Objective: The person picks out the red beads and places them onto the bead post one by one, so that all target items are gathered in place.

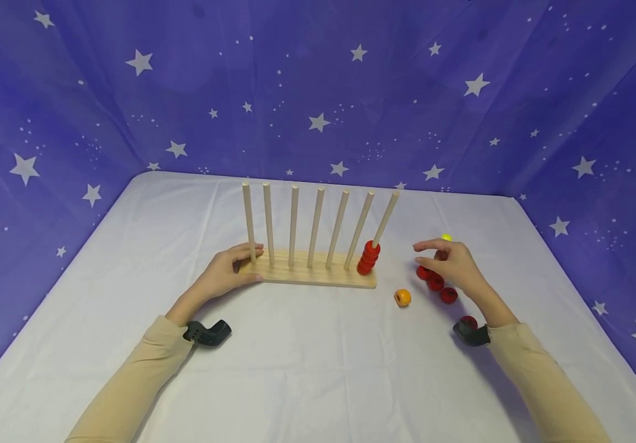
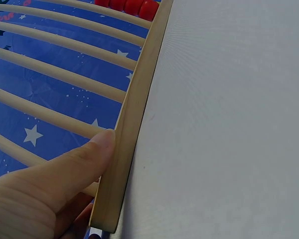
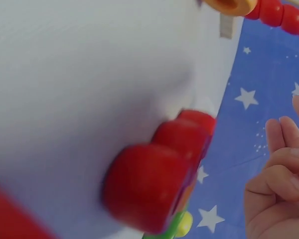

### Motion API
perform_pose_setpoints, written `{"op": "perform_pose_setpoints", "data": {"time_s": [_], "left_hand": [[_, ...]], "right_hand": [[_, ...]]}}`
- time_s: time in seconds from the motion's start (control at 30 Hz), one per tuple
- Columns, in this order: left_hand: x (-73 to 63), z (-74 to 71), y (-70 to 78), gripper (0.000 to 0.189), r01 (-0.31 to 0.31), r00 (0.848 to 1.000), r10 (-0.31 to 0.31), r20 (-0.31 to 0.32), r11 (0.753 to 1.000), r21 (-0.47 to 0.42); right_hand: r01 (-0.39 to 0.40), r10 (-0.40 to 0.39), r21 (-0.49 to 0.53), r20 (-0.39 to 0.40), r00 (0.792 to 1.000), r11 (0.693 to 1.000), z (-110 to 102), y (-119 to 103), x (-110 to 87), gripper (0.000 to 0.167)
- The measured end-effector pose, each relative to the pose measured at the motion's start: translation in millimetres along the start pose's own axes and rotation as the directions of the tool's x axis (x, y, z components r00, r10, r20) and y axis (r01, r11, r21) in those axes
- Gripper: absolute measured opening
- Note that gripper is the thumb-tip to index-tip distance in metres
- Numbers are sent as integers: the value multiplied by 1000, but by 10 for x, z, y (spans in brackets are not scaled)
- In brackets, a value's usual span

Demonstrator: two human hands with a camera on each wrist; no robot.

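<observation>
My left hand (image 1: 228,271) grips the left end of a wooden peg rack (image 1: 318,277), thumb along the front edge and fingers behind. Several upright dowels stand on the base. The rightmost dowel carries several stacked red beads (image 1: 368,258). In the left wrist view the thumb (image 2: 89,154) presses on the base's wooden edge (image 2: 132,114). To the right of the rack, my right hand (image 1: 453,264) hovers over loose red beads (image 1: 435,282), its thumb and index finger apart. No bead shows between its fingers (image 3: 276,137) in the right wrist view.
An orange bead (image 1: 403,298) lies between the rack and the red beads. Another red bead (image 1: 469,322) sits by the right wrist, partly hidden. Beyond the right hand a yellow bead (image 1: 447,237) peeks out. Something green (image 3: 172,226) shows behind the beads. A starry blue cloth (image 1: 274,92) hangs behind the white table.
</observation>
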State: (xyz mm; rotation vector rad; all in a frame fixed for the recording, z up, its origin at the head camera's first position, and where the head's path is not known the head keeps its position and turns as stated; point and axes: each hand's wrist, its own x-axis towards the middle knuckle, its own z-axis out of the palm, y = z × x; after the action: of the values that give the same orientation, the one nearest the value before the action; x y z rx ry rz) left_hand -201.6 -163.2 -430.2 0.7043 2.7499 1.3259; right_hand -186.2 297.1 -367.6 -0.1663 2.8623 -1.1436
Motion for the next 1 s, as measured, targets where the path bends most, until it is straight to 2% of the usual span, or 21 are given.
{"op": "perform_pose_setpoints", "data": {"time_s": [0.23,0.43,1.0], "left_hand": [[25,-12,2,57,-20,1000,20,4,1000,12],[24,-16,6,57,-17,1000,17,8,1000,3],[0,5,-15,58,-21,1000,21,-4,1000,3]], "right_hand": [[-65,66,-31,27,997,997,-71,100,-26,38],[-113,119,-102,54,991,988,-83,147,-27,40],[-81,102,-220,86,991,972,7,218,-54,40]]}}
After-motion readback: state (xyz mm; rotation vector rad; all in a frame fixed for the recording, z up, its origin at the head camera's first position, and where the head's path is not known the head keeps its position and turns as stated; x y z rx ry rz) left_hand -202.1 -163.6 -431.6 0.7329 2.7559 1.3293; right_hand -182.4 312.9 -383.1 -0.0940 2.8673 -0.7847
